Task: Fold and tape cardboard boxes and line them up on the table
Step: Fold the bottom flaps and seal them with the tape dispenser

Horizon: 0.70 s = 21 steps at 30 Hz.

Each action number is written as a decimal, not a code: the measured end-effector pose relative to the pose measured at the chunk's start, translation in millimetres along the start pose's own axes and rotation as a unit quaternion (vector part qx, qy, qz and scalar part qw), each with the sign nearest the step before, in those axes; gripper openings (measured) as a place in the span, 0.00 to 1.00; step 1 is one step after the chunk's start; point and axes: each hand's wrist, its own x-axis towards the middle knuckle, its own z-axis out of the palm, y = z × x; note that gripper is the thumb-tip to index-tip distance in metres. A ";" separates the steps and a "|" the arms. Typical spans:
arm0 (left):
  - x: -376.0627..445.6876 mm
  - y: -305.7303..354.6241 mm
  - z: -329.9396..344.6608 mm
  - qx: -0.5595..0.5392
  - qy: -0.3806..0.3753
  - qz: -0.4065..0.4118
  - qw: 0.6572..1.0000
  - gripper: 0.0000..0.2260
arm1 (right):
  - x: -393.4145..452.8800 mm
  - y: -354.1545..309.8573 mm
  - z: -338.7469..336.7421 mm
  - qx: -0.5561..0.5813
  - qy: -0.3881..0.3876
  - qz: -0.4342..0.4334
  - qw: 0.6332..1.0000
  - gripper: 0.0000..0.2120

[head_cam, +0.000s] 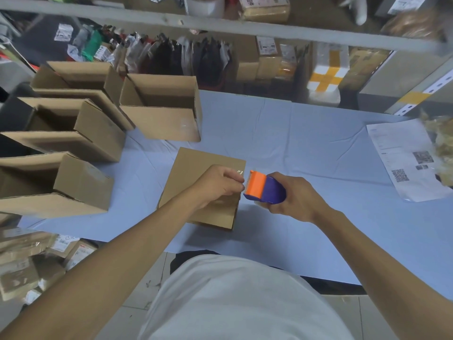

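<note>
A closed cardboard box lies on the light blue table in front of me. My right hand grips an orange and purple tape dispenser just above the box's right edge. My left hand hovers over the box and pinches the clear tape end at the dispenser's mouth. Several folded boxes with open tops stand at the left, among them one at the back and another nearer the left edge.
A printed sheet with QR codes lies at the right of the table beside crumpled brown packing material. Shelves with parcels and hanging bags run behind the table. Taped parcels are piled on the floor at lower left.
</note>
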 end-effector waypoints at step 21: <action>-5.5 3.6 2.6 0.213 0.119 0.064 0.968 0.07 | -0.2 -10.0 5.0 -0.022 -0.030 -0.012 0.999 0.26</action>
